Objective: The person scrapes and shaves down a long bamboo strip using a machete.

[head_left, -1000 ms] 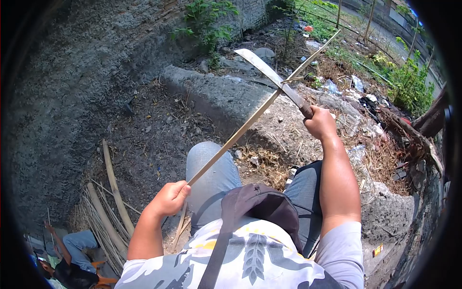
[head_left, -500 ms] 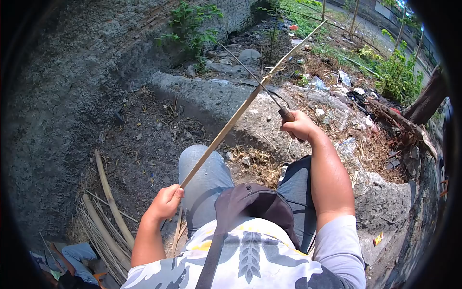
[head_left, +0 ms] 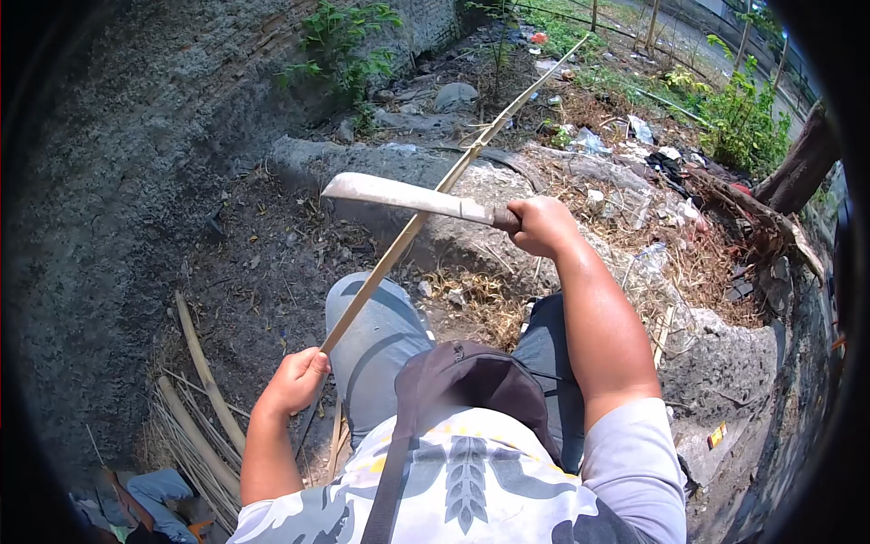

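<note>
My left hand (head_left: 294, 381) is closed around the lower end of a long, pale strip of split wood or stalk (head_left: 385, 263). The strip slants up and away to the right, with a loose splinter along its upper half and a thin far tip. My right hand (head_left: 544, 227) grips the dark handle of a machete (head_left: 390, 194). Its broad, whitish blade points left and crosses over the strip near mid-length, the flat side facing me. Below the strip are my knees in jeans and a dark waist bag (head_left: 471, 381).
Cut stalks and thin sticks (head_left: 204, 372) lie at the lower left, near another person's leg (head_left: 159, 499). A rough wall (head_left: 118, 181) rises on the left. Ahead are a concrete ledge (head_left: 326, 159), litter and dry grass, with a tree trunk (head_left: 802, 168) at right.
The machete has turned from edge-on, pointing up and left, to flat and nearly level across the strip. My right hand has shifted slightly left; the view has moved a little.
</note>
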A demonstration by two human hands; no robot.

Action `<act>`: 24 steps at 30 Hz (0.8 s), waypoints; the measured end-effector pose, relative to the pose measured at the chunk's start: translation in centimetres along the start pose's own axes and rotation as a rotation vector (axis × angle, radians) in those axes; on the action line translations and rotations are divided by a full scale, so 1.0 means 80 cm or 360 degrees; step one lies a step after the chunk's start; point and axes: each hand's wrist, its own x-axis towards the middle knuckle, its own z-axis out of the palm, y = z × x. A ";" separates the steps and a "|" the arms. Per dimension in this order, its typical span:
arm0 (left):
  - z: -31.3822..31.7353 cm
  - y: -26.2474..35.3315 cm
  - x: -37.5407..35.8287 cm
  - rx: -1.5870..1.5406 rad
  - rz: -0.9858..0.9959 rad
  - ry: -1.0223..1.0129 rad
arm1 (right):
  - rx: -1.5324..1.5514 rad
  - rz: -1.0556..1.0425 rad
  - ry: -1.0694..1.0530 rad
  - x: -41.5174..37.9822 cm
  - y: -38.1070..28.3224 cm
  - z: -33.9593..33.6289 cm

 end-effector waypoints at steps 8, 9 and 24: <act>-0.003 0.028 -0.024 0.0060 -0.0037 -0.0102 | 0.0837 0.0752 0.0242 0.025 0.067 0.034; -0.002 0.028 -0.023 0.0050 -0.0011 -0.0075 | 0.0842 0.0743 0.0250 0.022 0.066 0.029; 0.031 0.004 0.008 -0.0909 -0.0096 -0.0199 | -0.0117 -0.0660 0.0218 -0.020 -0.057 -0.004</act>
